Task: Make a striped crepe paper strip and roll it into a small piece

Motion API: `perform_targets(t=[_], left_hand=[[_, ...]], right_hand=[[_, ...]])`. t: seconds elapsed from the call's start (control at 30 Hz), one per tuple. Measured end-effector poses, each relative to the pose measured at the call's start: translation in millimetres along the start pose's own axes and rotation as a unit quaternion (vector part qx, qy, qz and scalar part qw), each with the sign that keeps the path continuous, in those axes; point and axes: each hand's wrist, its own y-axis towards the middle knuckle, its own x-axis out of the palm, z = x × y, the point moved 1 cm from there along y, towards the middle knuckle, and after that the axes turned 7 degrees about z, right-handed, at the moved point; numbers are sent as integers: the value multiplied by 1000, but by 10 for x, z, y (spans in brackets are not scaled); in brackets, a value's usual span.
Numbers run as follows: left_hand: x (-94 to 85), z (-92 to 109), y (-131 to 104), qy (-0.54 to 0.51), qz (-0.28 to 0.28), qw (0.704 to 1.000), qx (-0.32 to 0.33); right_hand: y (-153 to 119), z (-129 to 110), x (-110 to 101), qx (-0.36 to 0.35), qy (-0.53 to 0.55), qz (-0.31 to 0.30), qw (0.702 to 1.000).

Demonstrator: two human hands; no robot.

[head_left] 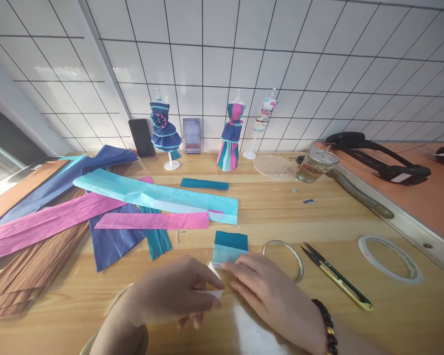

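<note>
My left hand (pixel 173 291) is closed in a pinch on a thin white paper strip (pixel 215 294), part of it hidden by the fingers. My right hand (pixel 266 286) reaches forward with fingers stretched out, fingertips down at the lower edge of a small teal crepe paper piece (pixel 232 240). A paler blue band runs along that piece's near half. Just right of it lies a narrow roll of tape (pixel 299 264). Farther right rest thread snips (pixel 336 278) with a yellow and green handle, and a larger white tape ring (pixel 366 246).
Cyan (pixel 151 195) and pink paper strips (pixel 151 221) lie at left beside brown crepe paper (pixel 40 266). Behind stand three small dress forms, one in blue (pixel 166 133), and a phone (pixel 141 138). A lidded glass (pixel 316 165) and black headset (pixel 385 158) are at right.
</note>
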Motion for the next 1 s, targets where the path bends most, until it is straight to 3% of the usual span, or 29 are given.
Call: perform_targets(t=[0.17, 0.37, 0.47, 0.57, 0.63, 0.77, 0.87, 1.0], left_hand=[[70, 127, -37, 30, -134, 987, 87], [105, 224, -45, 25, -204, 957, 204], [91, 193, -65, 22, -211, 954, 213], [56, 153, -63, -34, -199, 967, 157], [30, 126, -17, -98, -143, 979, 111], [-49, 32, 156, -127, 124, 982, 56], [-122, -65, 254, -100, 268, 958, 12], [-239, -153, 275, 99, 425, 898, -47]], right_hand=[[-79, -94, 13, -40, 65, -23, 997], [-73, -128, 36, -44, 66, 0, 997], [-61, -148, 26, -33, 30, -19, 999], [-110, -80, 3, -14, 12, -11, 1000], [-181, 15, -34, -28, 11, 6, 1000], [-375, 255, -156, -20, -15, 15, 1000], [-546, 413, -250, -6, -40, 21, 999], [-774, 610, -342, 44, -58, 25, 997]])
